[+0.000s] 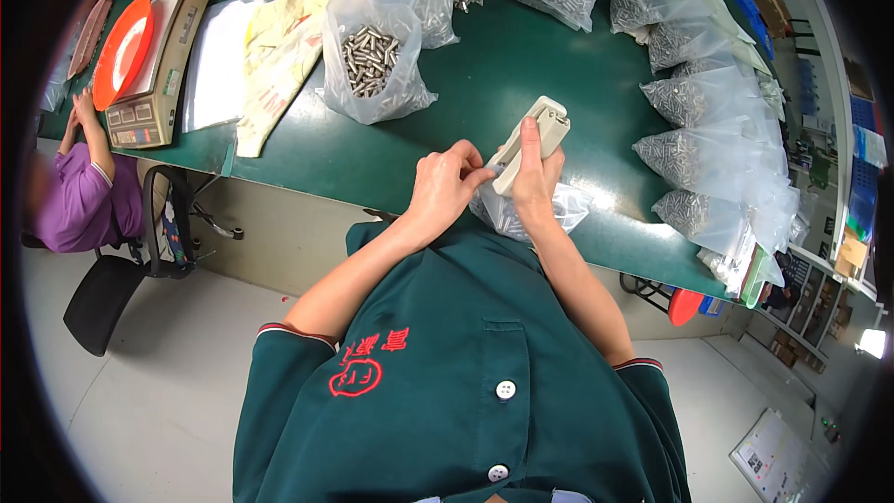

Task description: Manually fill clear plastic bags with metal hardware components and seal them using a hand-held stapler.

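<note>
My right hand (pixel 538 177) grips a cream-coloured hand tool like a stapler (pixel 536 135), thumb lying along its top. My left hand (pixel 447 184) pinches the folded top of a small clear plastic bag (pixel 521 214) filled with small metal parts, right at the tool's jaw. The bag rests at the near edge of the green table (pixel 521 65). Both hands meet just above the table edge, in front of my green shirt.
An open bag of metal pins (pixel 371 61) stands behind my hands. Several filled sealed bags (pixel 708 158) are piled at the right. A scale with an orange tray (pixel 149 56), white sheets and another person in purple (pixel 79 191) are at the left.
</note>
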`<state>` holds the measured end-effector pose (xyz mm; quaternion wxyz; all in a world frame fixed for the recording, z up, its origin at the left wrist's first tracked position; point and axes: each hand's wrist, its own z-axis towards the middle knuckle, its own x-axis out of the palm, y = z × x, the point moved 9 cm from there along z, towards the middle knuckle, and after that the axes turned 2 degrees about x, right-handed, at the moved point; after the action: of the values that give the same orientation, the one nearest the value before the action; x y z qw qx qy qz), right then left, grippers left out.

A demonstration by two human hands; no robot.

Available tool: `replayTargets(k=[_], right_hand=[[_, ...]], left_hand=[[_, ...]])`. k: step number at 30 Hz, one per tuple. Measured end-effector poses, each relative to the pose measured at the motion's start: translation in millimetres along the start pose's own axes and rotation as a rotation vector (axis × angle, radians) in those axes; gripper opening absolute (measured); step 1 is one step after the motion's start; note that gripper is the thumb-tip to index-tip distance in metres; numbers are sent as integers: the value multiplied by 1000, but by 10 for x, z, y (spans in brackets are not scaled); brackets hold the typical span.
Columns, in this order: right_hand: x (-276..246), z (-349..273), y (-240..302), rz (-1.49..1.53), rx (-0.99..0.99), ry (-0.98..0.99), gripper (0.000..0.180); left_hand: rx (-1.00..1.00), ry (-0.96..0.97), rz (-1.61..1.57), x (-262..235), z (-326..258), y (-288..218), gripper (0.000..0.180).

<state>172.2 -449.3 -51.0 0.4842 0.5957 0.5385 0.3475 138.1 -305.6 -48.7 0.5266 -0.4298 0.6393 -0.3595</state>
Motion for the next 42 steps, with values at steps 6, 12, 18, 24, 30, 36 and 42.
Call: replayTargets(k=[6,12,18,24,30,36,42], right_hand=[[116,-26,21,39,25,30,36],[116,-14,1,27,63,27,37],[96,36,-115,32,80,15,38],[91,167,-345,-12,138,-5,43],[94,85,-27,-39,65,21,42],[-427,150,97,352,126,-70,42],[-2000,422,-140,74,-119,-319,48]], left_hand=[[-97,74,-274,95,21,363,16],[-153,152,-514,181,17,424,15],[-36,181,-445,115,-48,227,34],[-123,199,-187,128,-55,216,41],[-72,98,-305,152,-113,213,49],[10,75,-360,295,-101,41,46],[-36,-23,-345,431,-149,137,15]])
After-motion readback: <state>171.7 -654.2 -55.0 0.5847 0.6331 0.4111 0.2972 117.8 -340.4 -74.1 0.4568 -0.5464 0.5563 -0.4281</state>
